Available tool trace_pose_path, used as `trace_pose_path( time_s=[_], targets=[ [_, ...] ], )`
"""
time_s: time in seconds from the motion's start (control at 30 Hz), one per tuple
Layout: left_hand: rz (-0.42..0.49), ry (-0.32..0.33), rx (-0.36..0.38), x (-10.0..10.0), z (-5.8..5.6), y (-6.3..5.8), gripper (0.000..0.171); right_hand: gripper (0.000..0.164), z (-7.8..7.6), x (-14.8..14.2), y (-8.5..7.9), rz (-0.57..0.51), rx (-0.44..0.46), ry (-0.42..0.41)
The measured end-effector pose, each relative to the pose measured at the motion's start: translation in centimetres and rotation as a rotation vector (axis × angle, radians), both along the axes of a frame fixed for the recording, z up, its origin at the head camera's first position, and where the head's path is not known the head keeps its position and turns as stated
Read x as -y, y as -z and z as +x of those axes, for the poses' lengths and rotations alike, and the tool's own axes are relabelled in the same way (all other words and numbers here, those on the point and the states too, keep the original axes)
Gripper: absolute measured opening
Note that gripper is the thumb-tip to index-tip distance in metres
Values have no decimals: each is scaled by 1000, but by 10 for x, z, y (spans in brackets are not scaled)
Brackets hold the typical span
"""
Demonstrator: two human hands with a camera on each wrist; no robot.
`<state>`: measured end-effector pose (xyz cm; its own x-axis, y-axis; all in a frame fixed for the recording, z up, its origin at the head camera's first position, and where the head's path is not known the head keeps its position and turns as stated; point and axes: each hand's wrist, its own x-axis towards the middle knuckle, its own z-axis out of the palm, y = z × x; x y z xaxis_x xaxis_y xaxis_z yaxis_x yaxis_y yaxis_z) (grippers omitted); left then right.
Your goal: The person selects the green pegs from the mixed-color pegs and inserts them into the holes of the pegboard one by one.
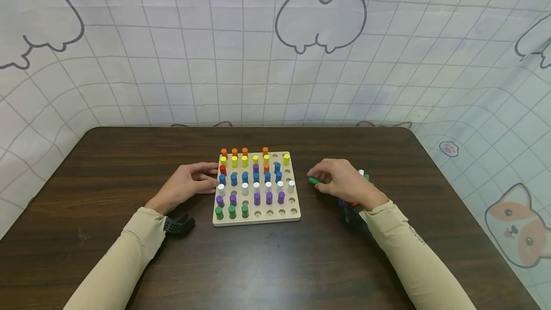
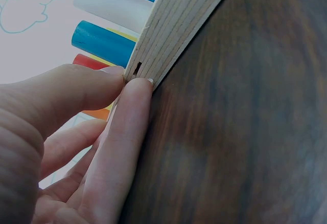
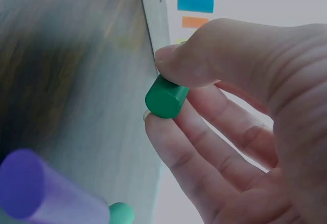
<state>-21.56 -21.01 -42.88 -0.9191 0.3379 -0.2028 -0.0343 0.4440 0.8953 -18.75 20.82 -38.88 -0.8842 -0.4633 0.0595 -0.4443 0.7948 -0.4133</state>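
A wooden pegboard (image 1: 262, 219) lies on the table, with rows of upright coloured pegs in its holes. At its left edge, my left hand (image 1: 187, 183) holds the board; in the left wrist view, the thumb (image 2: 76, 88) and index finger (image 2: 130, 116) meet at the layered wooden side. My right hand (image 1: 340, 178) is to the right of the board, apart from it. It pinches a green peg (image 3: 166, 97) between thumb and fingers. Three green pegs (image 1: 232, 212) stand in the nearest row, at its left end.
Loose pegs lie under and beyond the right wrist, among them a white peg (image 1: 361, 172); a purple peg (image 3: 46, 188) shows large in the right wrist view. The dark wooden table (image 1: 267, 262) meets a grid-patterned cloth (image 1: 241, 75) behind.
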Motion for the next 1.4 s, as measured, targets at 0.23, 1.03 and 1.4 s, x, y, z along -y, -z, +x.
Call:
trace_pose_path(
  time_s=[0.23, 1.03, 1.4],
  targets=[
    [-2, -4, 2, 2, 1, 2, 65, 26, 4, 6, -4, -34, -44, -19],
    [6, -5, 4, 3, -3, 3, 65, 29, 25, 26, -29, -312, -134, -36],
    [8, -2, 13, 3, -4, 3, 61, 31, 28, 39, -31, -367, -114, -62]
  ],
)
